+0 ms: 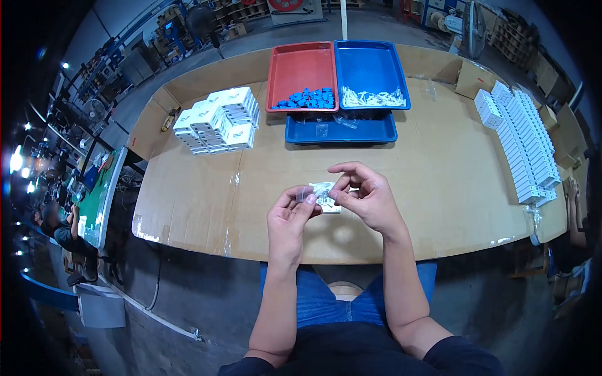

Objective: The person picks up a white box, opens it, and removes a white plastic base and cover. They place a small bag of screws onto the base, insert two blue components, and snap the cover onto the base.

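My left hand (290,218) is closed, thumb and fingers pinching a small clear plastic bag (303,195) just above the table. On the other side of the bag, my right hand (369,197) has its thumb and a finger pressed together near its edge, with the index finger raised. Exactly what the right fingertips grip is too small to make out. Beneath the hands lies a white flat piece (331,208) on the cardboard, partly covered by the bag and my fingers.
White boxes (219,122) are stacked left, with long rows of white boxes (523,144) on the right. A red tray (301,62) holds blue parts; a blue tray (370,62) holds white parts. Below them sits another blue tray (342,139). Co-workers (66,235) appear at the sides.
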A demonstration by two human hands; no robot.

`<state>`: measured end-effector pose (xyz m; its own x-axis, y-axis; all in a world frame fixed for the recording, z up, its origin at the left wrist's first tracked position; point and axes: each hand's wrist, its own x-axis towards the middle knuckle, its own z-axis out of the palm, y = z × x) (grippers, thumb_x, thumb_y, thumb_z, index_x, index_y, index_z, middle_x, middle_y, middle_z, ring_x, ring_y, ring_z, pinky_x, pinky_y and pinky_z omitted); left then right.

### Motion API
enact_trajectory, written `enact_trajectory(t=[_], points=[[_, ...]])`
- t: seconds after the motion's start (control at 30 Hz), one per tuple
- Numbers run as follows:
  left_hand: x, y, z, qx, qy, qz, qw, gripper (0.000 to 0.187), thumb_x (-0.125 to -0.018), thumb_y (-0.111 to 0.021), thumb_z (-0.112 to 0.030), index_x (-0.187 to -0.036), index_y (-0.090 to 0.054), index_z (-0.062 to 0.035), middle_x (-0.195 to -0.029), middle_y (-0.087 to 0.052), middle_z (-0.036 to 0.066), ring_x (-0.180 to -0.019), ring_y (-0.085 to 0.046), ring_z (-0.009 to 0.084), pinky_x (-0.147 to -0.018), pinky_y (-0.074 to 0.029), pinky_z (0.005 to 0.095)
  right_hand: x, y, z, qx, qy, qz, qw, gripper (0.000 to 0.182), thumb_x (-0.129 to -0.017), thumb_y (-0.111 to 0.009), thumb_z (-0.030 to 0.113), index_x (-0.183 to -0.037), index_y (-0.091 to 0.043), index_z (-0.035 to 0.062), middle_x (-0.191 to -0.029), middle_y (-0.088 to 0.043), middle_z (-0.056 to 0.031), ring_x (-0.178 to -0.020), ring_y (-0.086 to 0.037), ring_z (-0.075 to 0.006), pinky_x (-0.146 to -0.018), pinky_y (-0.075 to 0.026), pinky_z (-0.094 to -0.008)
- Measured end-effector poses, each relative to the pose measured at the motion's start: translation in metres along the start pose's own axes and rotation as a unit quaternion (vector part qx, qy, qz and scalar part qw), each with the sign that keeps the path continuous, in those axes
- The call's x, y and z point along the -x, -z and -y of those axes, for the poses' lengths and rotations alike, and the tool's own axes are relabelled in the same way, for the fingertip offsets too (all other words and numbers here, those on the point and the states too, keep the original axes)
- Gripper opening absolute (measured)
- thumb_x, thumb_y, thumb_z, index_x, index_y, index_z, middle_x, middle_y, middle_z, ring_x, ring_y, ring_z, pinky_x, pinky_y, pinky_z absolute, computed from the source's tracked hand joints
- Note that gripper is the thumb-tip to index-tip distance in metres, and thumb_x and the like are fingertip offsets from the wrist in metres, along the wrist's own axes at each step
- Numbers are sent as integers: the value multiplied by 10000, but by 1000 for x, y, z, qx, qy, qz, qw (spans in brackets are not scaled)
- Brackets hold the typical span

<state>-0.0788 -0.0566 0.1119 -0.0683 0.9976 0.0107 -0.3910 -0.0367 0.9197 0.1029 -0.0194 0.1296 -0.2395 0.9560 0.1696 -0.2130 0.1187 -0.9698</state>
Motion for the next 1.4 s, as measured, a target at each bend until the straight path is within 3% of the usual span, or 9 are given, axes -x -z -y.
enact_trajectory(t=[0.2, 0.37, 0.57, 0.9, 1.2, 1.4], points=[[1, -3, 1, 74, 37, 16, 996, 202, -1017, -667, -119, -1190, -654, -15, -1038, -717, 76, -908, -693, 126, -818, -599, 286, -1, 0, -4, 32, 5, 12, 999, 138, -929, -730, 6, -1063, -713, -23, -975, -711, -57, -887, -687, -100, -777, -589, -246], [0, -5, -2, 117, 42, 2, 992, 173, -1033, -649, -145, -1159, -655, -26, -1058, -725, 76, -949, -705, 142, -844, -595, 300, -2, 2, -7, 52, -5, 23, 998, 150, -939, -736, 50, -1082, -739, 5, -967, -722, -25, -876, -668, -64, -706, -546, -212], [0, -7, 3, 44, 26, 12, 999, 175, -1027, -653, -117, -1171, -663, -18, -1066, -731, 73, -957, -704, 140, -868, -593, 291, -2, -3, -5, 49, 1, 18, 999, 155, -938, -742, 55, -1087, -738, 10, -969, -725, -21, -869, -656, -50, -699, -525, -204], [-1, -2, 1, 91, 38, -2, 995, 194, -990, -683, -69, -1174, -670, -7, -1071, -720, 67, -955, -692, 133, -857, -586, 291, -2, -4, -5, 70, 6, 20, 997, 134, -952, -733, 71, -1075, -734, 18, -962, -716, -5, -842, -642, -53, -707, -523, -220], [0, 0, 7, 179, 40, -14, 983, 315, -979, -687, -47, -1276, -594, -5, -1062, -707, 83, -965, -685, 153, -885, -575, 286, -1, -8, -6, 66, 16, 41, 997, 149, -955, -734, 104, -1073, -726, 14, -966, -715, -14, -852, -636, -51, -720, -514, -224], [1, -5, 4, 124, -24, -22, 992, 317, -979, -674, -12, -1281, -583, 7, -1101, -695, 87, -1010, -670, 146, -916, -569, 284, -2, -8, -10, 89, -20, 39, 995, 148, -956, -729, 86, -1080, -717, 6, -957, -716, -19, -834, -638, -52, -695, -513, -221]])
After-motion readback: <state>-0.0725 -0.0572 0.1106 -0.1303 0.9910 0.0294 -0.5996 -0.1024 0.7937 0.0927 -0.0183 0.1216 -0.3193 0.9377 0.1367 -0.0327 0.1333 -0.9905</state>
